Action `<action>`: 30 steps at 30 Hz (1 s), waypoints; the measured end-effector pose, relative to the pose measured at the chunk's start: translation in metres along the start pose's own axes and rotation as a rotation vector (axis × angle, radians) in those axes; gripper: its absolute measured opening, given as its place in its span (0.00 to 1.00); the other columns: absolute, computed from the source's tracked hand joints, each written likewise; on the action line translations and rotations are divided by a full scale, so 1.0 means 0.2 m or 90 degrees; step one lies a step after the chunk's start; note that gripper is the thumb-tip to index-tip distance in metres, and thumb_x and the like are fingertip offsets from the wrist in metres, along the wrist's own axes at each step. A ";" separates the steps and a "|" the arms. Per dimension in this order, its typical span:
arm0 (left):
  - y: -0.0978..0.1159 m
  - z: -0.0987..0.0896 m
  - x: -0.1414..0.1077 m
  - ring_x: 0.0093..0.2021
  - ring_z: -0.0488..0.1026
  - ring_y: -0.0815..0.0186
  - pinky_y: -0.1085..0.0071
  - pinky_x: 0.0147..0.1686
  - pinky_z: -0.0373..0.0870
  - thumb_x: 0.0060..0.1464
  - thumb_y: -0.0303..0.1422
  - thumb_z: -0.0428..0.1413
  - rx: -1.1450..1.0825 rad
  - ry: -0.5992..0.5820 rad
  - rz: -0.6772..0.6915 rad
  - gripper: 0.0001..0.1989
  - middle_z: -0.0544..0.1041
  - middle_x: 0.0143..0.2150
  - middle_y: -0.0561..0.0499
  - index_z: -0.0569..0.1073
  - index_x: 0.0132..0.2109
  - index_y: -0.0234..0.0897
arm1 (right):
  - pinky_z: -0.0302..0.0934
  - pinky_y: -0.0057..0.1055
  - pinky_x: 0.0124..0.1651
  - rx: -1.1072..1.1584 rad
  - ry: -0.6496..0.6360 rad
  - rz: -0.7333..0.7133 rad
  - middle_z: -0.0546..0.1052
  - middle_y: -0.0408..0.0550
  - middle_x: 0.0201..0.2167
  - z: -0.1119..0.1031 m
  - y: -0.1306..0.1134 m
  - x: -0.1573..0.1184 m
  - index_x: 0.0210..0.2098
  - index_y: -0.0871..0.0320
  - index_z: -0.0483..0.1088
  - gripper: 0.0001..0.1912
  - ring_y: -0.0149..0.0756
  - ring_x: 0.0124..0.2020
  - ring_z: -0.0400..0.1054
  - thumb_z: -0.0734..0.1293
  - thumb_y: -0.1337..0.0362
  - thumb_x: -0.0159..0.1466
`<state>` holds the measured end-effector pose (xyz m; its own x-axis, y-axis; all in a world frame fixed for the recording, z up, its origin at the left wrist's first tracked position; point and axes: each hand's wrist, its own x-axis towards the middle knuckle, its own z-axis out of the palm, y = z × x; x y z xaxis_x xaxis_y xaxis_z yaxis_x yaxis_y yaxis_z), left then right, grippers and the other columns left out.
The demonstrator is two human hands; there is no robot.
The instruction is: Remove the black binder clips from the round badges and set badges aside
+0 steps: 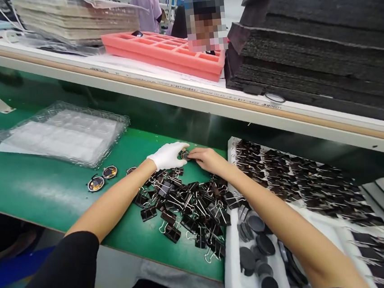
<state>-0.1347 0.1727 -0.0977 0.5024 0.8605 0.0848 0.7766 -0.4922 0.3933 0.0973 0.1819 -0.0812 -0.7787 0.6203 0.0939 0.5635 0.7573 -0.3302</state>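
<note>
My left hand [169, 156], in a white glove, has its thumb and forefinger around the edge of a small round dark piece with a thin rim [185, 155]. From the right, the bare fingers of my right hand [207, 159] pinch that same piece, just above the green tabletop. What the piece is exactly is too small to tell. In front of both hands lies a loose heap of black binder clips [191, 203] with silver wire handles. Left of my forearm rest two round rimmed pieces with orange-and-dark faces [95, 183]; another one [131, 170] is partly hidden by my wrist.
A white foam tray [235, 257] holds dark round discs [265, 244] at right. Behind it, rows of binder clips [297, 174] stand packed. Transparent plastic trays [72, 133] lie at left. A shelf edge [174, 96] crosses behind, bearing a pink foam tray [163, 56] and black foam sheets [315, 55].
</note>
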 end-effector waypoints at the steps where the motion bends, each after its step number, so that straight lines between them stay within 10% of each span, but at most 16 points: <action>1: 0.00 0.00 0.00 0.60 0.76 0.51 0.61 0.57 0.73 0.56 0.43 0.59 0.001 -0.002 0.005 0.35 0.77 0.63 0.44 0.67 0.69 0.38 | 0.68 0.43 0.64 -0.022 -0.021 -0.001 0.79 0.52 0.60 -0.01 -0.01 -0.01 0.57 0.55 0.80 0.30 0.45 0.60 0.74 0.59 0.81 0.64; 7: 0.03 -0.02 0.01 0.57 0.78 0.50 0.60 0.52 0.75 0.64 0.52 0.52 0.010 -0.005 -0.016 0.32 0.77 0.63 0.43 0.67 0.69 0.41 | 0.69 0.53 0.59 -0.151 -0.194 0.116 0.69 0.54 0.68 -0.15 -0.08 0.00 0.64 0.44 0.75 0.39 0.58 0.66 0.64 0.60 0.82 0.60; 11: 0.03 -0.01 0.00 0.59 0.77 0.49 0.59 0.56 0.73 0.64 0.51 0.52 0.040 0.010 -0.025 0.32 0.76 0.64 0.43 0.67 0.69 0.41 | 0.69 0.47 0.56 -0.126 -0.165 0.184 0.76 0.55 0.59 -0.25 -0.09 -0.03 0.61 0.46 0.77 0.29 0.53 0.58 0.72 0.63 0.75 0.65; 17: 0.04 -0.01 0.01 0.64 0.74 0.49 0.59 0.61 0.72 0.58 0.48 0.58 0.011 0.007 -0.021 0.37 0.73 0.68 0.44 0.65 0.71 0.40 | 0.65 0.54 0.56 -0.186 -0.225 0.384 0.83 0.59 0.36 -0.29 -0.05 -0.16 0.33 0.57 0.82 0.09 0.58 0.46 0.77 0.75 0.57 0.63; 30: 0.01 0.01 0.02 0.58 0.78 0.50 0.62 0.55 0.74 0.52 0.40 0.59 -0.044 0.019 0.016 0.41 0.79 0.61 0.45 0.63 0.72 0.38 | 0.66 0.31 0.41 -0.075 -0.175 0.339 0.85 0.49 0.32 -0.21 -0.08 0.08 0.33 0.54 0.84 0.12 0.40 0.37 0.78 0.71 0.57 0.69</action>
<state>-0.1303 0.1757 -0.0985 0.5087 0.8522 0.1223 0.7356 -0.5041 0.4525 0.0866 0.1884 -0.0343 -0.4160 0.8563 -0.3060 0.9092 0.3854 -0.1577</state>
